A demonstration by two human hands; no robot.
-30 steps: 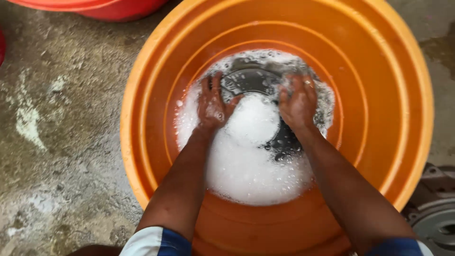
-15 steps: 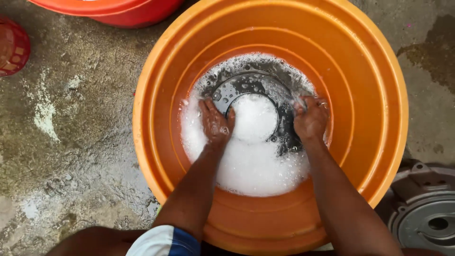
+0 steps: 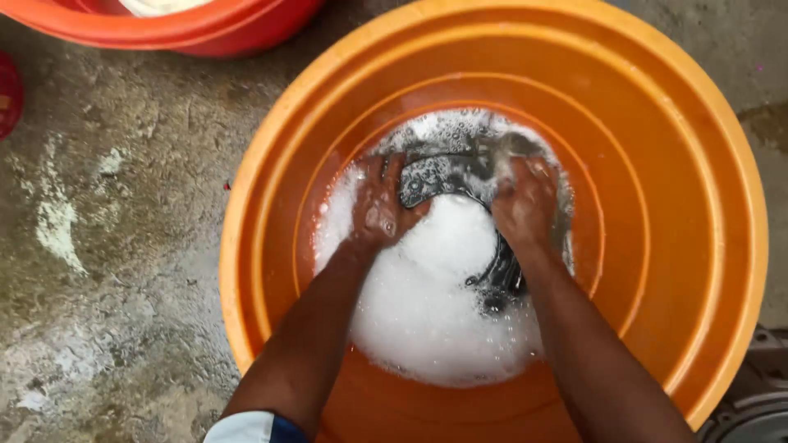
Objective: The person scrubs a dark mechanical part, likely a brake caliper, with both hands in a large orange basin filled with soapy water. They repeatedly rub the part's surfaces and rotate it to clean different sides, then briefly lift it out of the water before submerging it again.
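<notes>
Hands in orange tub, left hand and right hand fingers clamped on dark cloth, bunched crosswise

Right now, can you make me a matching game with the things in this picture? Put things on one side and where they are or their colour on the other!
Things:
1. big tub
2. foam
3. dark cloth
4. red basin

Place or colour:
A. white, in the middle of the tub
B. top left edge, on the wet ground
C. orange
D. between the left hand and the right hand

Pairs: 1-C, 2-A, 3-D, 4-B
</notes>
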